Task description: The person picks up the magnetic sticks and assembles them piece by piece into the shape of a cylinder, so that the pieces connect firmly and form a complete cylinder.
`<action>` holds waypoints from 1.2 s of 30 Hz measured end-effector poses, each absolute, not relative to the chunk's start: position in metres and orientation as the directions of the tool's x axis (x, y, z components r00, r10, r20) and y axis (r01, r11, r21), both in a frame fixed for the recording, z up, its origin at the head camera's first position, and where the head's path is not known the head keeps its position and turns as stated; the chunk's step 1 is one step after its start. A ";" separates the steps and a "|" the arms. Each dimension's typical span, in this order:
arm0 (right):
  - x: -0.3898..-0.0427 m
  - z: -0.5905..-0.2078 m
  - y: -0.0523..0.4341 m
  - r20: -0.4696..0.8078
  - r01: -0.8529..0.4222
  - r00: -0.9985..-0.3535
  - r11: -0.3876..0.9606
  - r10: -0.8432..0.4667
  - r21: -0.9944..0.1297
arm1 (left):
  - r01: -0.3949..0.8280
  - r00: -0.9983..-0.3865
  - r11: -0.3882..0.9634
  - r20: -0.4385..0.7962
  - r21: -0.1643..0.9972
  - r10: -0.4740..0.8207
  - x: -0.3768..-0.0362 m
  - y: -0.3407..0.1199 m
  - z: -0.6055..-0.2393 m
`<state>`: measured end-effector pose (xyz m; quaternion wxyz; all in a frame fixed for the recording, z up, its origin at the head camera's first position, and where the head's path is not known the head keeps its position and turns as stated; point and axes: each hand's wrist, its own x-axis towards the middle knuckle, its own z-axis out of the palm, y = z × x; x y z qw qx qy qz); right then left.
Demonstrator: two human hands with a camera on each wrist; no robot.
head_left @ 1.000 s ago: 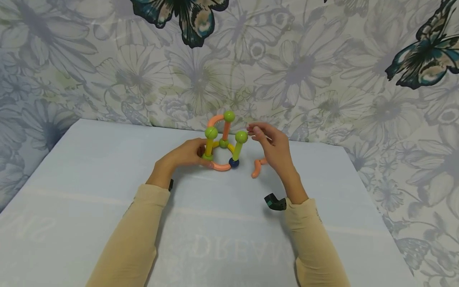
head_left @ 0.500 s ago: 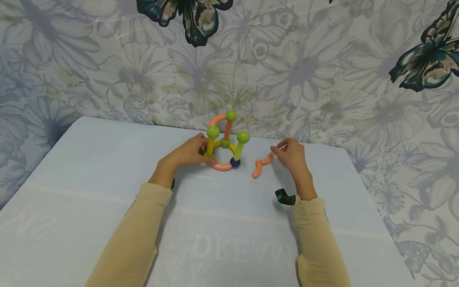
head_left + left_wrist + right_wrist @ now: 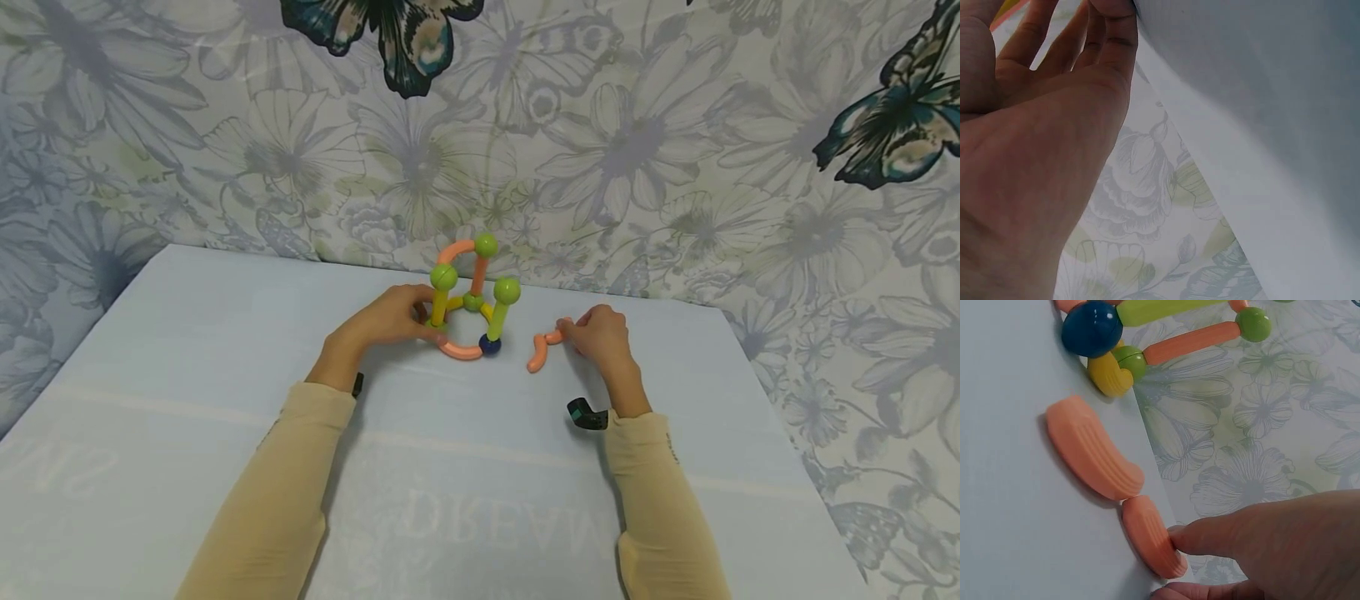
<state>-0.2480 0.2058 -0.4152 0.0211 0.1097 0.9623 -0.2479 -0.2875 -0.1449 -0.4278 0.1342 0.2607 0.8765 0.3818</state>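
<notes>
The table point(image 3: 225, 400), covered in pale cloth, carries everything; on it, at about 12 o'clock from the person, stands the rod-and-ball frame point(image 3: 471, 296), with green balls on top, a blue ball at its base and a curved orange rod along the bottom.

The left hand point(image 3: 390, 321) sits at 9 o'clock of the frame, fingers curled about its near-left upright and base; the left wrist view shows only palm and cloth, so how firm that hold is I cannot tell.

The right hand point(image 3: 600, 333) rests at 3 o'clock of the frame, thumb and fingertip closing on the far one of two loose curved orange pieces point(image 3: 1150, 537); the hold looks like a light pinch, the piece lying flat on the cloth; its twin point(image 3: 1091, 449) touches it end to end, towards the blue ball point(image 3: 1092, 328).

To do this well, I judge, pinch the piece near its middle and lift it straight up so the twin is not dragged; keep the left hand pressing the frame's base down, since the frame looks light and top-heavy.
</notes>
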 end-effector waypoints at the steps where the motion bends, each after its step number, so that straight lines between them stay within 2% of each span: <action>1: -0.248 -0.416 0.206 -0.084 0.215 -0.976 0.851 0.199 -0.479 | 0.352 -0.828 0.574 -0.040 0.740 0.560 -0.287 -0.145 -0.428; 6: -0.248 -0.417 0.206 -0.042 0.186 -0.981 0.848 0.190 -0.497 | 0.346 -0.820 0.567 -0.053 0.747 0.570 -0.288 -0.146 -0.427; 15: -0.247 -0.410 0.203 -0.098 0.204 -0.979 0.834 0.179 -0.512 | 0.349 -0.795 0.521 -0.047 0.779 0.604 -0.288 -0.148 -0.428; 20: -0.248 -0.410 0.203 -0.081 0.218 -0.975 0.843 0.205 -0.492 | 0.337 -0.797 0.525 -0.060 0.782 0.601 -0.289 -0.148 -0.427; 23: -0.249 -0.409 0.205 -0.074 0.219 -0.974 0.825 0.213 -0.521 | 0.327 -0.801 0.536 -0.073 0.778 0.595 -0.288 -0.149 -0.427; 28: -0.251 -0.404 0.210 -0.147 0.234 -0.972 0.716 0.183 -0.658 | 0.332 -0.797 0.537 -0.073 0.775 0.599 -0.288 -0.148 -0.426; 31: -0.250 -0.398 0.212 -0.193 0.230 -0.973 0.587 0.126 -0.776 | 0.340 -0.792 0.529 -0.066 0.778 0.607 -0.288 -0.148 -0.426; 36: -0.249 -0.387 0.212 -0.172 0.156 -0.985 0.400 -0.004 -0.903 | 0.342 -0.789 0.524 -0.065 0.780 0.611 -0.290 -0.147 -0.428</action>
